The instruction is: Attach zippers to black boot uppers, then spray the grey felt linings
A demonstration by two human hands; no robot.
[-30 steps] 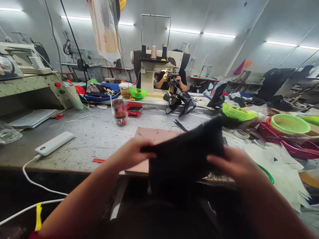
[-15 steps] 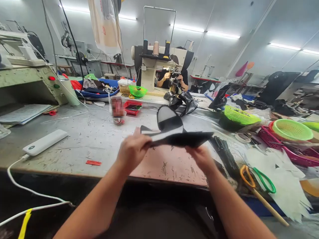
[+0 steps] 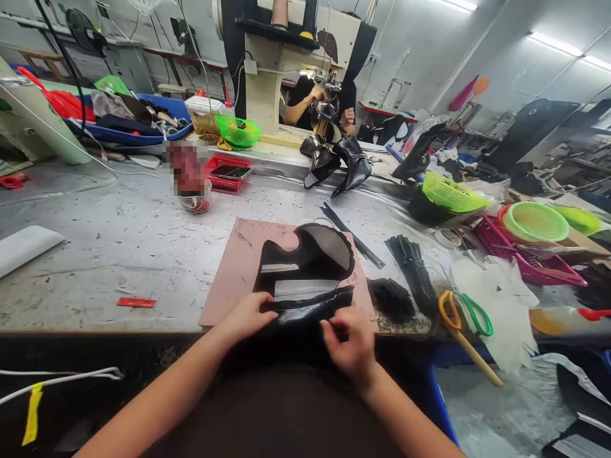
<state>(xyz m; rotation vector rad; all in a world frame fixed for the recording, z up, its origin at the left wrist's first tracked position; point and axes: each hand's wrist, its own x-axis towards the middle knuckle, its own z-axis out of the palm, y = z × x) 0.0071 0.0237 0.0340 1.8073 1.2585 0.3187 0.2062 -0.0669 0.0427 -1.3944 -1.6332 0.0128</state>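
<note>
gray table [image 3: 157,254] with a black piece [image 3: 312,262]

the black piece is in the middle of the frame, on a pink board [image 3: 224,280]. the left hand [image 3: 245,316] pinches its near edge. the right hand [image 3: 354,343] curls by that edge; i can't tell if it grips. a red strip [image 3: 136,302] lies at left, black shoes [image 3: 356,162] at upper middle.

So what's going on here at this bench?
A person is handling a black piece that lies mostly on a pink board. The left hand touches the left end of its near edge; the right hand is curled by the right end. Black strips lie to the right. Beyond, another person is behind a sewing machine.
</note>
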